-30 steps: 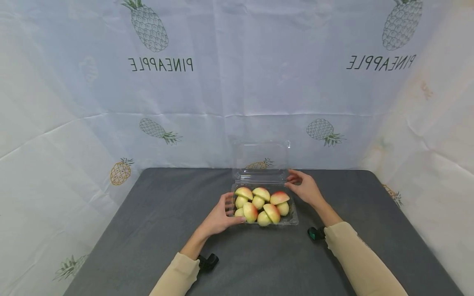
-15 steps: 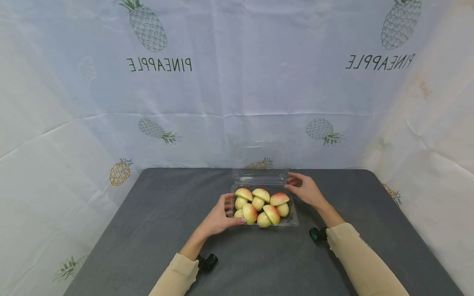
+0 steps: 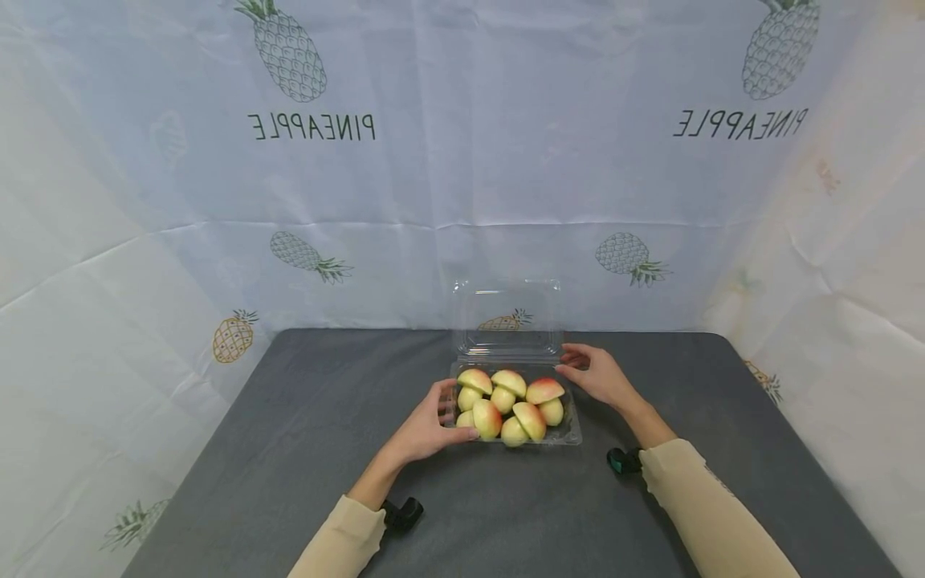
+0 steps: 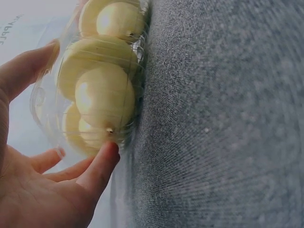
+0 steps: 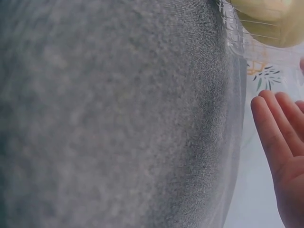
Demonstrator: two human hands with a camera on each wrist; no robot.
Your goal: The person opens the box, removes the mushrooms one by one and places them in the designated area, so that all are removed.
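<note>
A clear plastic clamshell container [image 3: 572, 432] sits on the dark table with its lid [image 3: 509, 293] raised at the back. Inside lie several pale yellow-green pieces with red-tinged domed caps [image 3: 529, 419], shaped like mushrooms. My left hand [image 3: 426, 425] grips the container's left end, thumb at the front rim and fingers along the side. In the left wrist view a fingertip [image 4: 110, 151] meets the lower wall. By the back right corner, beside the hinge, is my right hand [image 3: 598, 377], its fingers extended. The right wrist view shows those fingers [image 5: 270, 128] straight and holding nothing.
The dark grey tabletop [image 3: 325, 417] surrounds the container on every side. A pale cloth [image 3: 462, 160] printed with pineapples hangs behind the table, and the raised lid stands in front of it. More cloth [image 3: 853, 265] covers the sides.
My right hand has slid slightly toward me along the container's right end. The left hand keeps its grip, and the container and lid have hardly shifted.
</note>
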